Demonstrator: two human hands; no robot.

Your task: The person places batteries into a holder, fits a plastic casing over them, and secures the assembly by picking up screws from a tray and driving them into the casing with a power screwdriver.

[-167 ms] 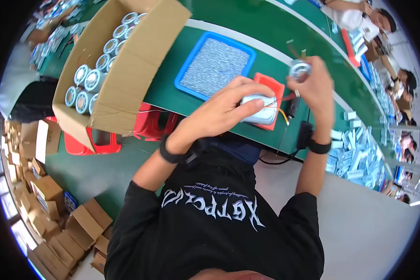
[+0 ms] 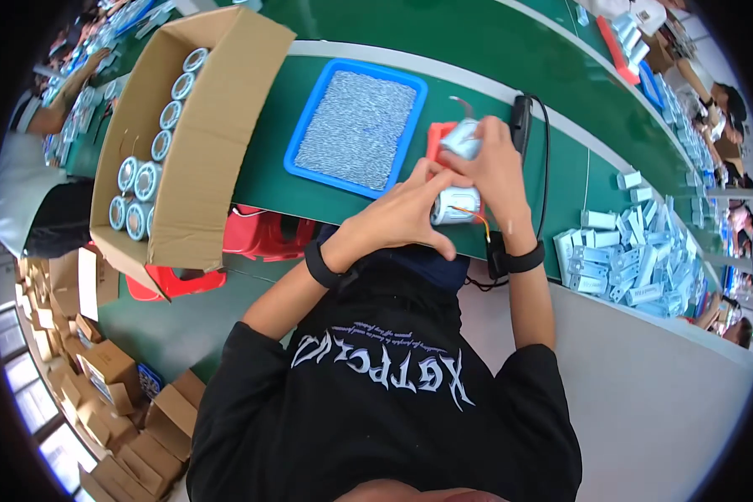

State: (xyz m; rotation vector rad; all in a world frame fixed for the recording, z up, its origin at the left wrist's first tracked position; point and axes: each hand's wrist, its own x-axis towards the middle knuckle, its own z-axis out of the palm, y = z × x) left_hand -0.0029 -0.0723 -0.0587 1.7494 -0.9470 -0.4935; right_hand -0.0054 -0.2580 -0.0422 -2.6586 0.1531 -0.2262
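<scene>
A white cylindrical motor-like part [image 2: 458, 205] with orange and yellow wires lies on a red tray [image 2: 437, 136] at the table's near edge. My left hand [image 2: 406, 209] is spread beside it, thumb stretched out toward me and fingertips over its far side. In my right hand [image 2: 495, 167] a second white cylinder [image 2: 460, 140] is gripped just beyond the first, with a thin wire sticking up from it. The tray is mostly hidden under the parts and hands.
A blue tray [image 2: 291, 159] of small metal pins sits left of the hands. Further left stands a cardboard box [image 2: 217, 125] of similar cylinders. A black handheld tool [image 2: 520, 121] with a cable lies to the right, beyond it a pile of white housings [image 2: 636, 259]. Red stools [image 2: 263, 233] stand below.
My right hand has brought its cylinder left and nearer, over the red tray. My left thumb has come off the near cylinder and spread out. The whole view has shifted.
</scene>
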